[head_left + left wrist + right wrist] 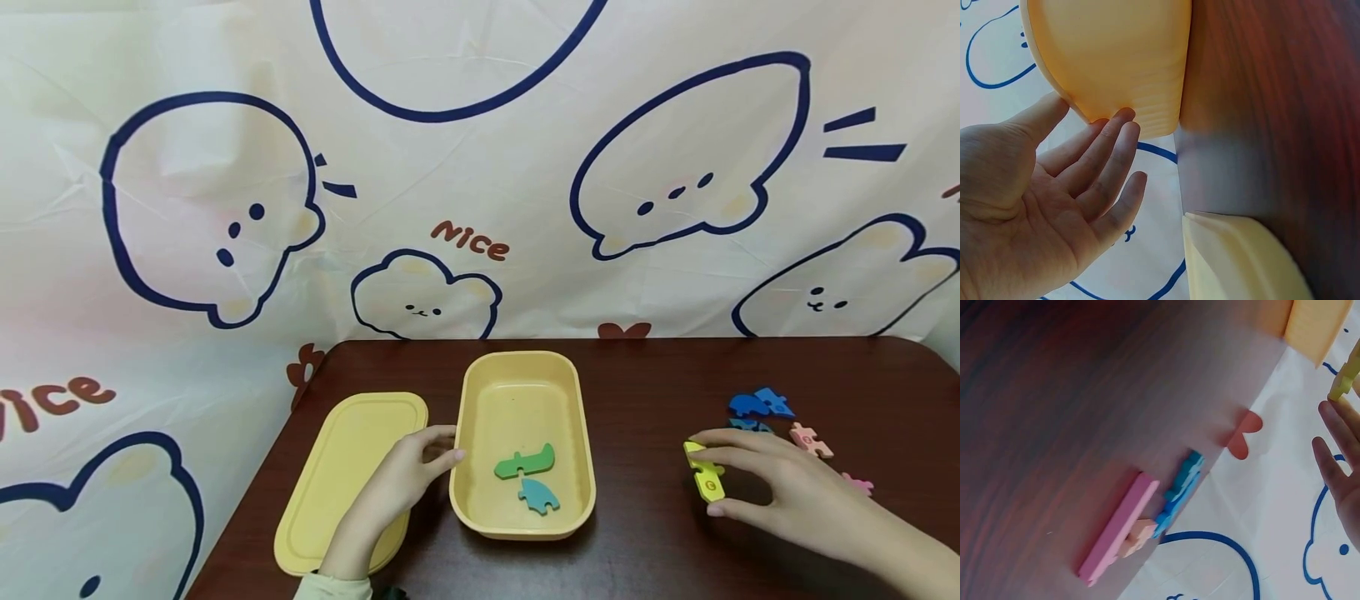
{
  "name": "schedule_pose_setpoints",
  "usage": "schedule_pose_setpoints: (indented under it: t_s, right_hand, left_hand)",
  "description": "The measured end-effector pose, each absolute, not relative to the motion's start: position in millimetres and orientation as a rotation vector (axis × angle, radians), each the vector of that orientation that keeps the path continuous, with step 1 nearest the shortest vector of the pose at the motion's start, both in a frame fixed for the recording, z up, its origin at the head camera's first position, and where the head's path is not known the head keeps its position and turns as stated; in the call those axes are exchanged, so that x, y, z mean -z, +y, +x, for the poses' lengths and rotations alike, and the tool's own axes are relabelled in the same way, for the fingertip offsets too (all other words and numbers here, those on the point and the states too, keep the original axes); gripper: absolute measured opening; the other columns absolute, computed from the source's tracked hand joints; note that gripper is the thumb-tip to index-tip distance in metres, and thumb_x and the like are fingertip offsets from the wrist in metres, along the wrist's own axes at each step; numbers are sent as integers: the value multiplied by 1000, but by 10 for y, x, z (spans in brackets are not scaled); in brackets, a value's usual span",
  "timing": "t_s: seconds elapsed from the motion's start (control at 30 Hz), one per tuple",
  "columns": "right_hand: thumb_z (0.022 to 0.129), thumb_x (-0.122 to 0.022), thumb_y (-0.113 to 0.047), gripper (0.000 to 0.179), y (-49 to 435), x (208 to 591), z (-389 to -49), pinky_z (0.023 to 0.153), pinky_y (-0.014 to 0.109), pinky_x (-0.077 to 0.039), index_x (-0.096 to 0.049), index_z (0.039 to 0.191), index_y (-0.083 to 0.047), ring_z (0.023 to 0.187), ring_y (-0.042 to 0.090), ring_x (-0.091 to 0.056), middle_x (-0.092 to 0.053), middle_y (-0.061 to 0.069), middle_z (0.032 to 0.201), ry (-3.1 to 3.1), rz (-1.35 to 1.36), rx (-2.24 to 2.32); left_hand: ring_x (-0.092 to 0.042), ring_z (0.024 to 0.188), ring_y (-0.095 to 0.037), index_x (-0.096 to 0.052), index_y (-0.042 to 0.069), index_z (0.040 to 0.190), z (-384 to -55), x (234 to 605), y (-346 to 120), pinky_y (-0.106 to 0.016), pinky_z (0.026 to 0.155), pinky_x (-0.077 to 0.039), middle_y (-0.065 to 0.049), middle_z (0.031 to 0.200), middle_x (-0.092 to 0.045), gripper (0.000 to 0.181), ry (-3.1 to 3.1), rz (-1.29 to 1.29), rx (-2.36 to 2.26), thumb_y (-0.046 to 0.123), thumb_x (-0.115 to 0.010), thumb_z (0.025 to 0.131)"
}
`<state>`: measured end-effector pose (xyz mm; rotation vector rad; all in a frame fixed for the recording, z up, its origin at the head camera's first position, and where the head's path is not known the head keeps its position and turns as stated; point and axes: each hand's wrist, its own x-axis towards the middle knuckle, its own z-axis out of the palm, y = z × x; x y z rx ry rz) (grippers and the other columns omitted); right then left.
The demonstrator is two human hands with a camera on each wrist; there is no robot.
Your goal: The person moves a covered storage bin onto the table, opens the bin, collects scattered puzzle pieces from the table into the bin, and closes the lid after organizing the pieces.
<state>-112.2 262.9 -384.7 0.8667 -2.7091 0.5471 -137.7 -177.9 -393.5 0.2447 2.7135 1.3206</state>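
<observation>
My left hand (401,467) rests at the left side of a yellow plastic box (588,483). In the left wrist view, its thumb meets the rim while loosely bent fingers (1110,144) touch the outer wall. Inside the box lie a green puzzle piece (528,462) and a light blue puzzle piece (538,496). Over the right part of the table, my right hand (787,483) pinches a yellow puzzle piece (708,483) between thumb and fingers. That yellow piece (1344,381) is raised above the tabletop in the right wrist view, where only part of the hand shows.
A yellow lid (337,467) lies left of the box, partly under the left forearm. Blue puzzle pieces (750,406) and pink ones (810,440) lie beyond and beside my right hand. A printed cloth (525,208) hangs behind the brown table (645,417).
</observation>
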Motion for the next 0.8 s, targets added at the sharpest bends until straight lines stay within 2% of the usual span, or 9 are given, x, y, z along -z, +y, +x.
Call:
schedule_pose_setpoints:
  t_s: [0.17,0.27,0.5,0.73,0.8]
  right_hand:
    - [71,-89,-35,57,2568,3793,-1143,95,4,-32,-68,124,-31,112,10,-55,-61,-14,125,-2630,929,-588]
    - [72,-90,-32,57,2522,3765,-1151,96,4,-29,-68,124,-33,113,8,-54,-60,-14,127,-2610,953,-598]
    - [72,-88,-37,58,2430,3729,-1165,93,7,-37,-67,126,-34,112,7,-55,-60,-14,128,-2602,980,-624]
    - [73,-88,-35,58,2331,3684,-1227,97,7,-33,-66,127,-33,114,9,-56,-60,-10,130,-2531,1047,-662]
    - [74,-87,-36,57,2296,3665,-1241,96,11,-38,-66,127,-33,114,9,-56,-60,-11,130,-2538,1040,-658]
  left_hand:
    - [-65,103,-25,-63,1,128,-1380,3931,-1774,-43,88,-52,-7,110,-68,37,2720,231,-1310,18,-68,96]
    - [-65,102,-25,-63,1,128,-1381,3932,-1773,-43,87,-52,-7,110,-68,37,2716,232,-1313,18,-68,96]
    - [-65,103,-26,-62,0,128,-1377,3938,-1771,-44,88,-52,-8,110,-68,37,2700,250,-1317,18,-67,97]
    - [-65,103,-26,-62,0,129,-1375,3932,-1776,-43,88,-52,-7,110,-68,38,2717,229,-1297,20,-67,96]
    - [-65,103,-26,-62,0,129,-1375,3929,-1778,-43,88,-52,-7,110,-68,38,2718,229,-1296,20,-67,96]
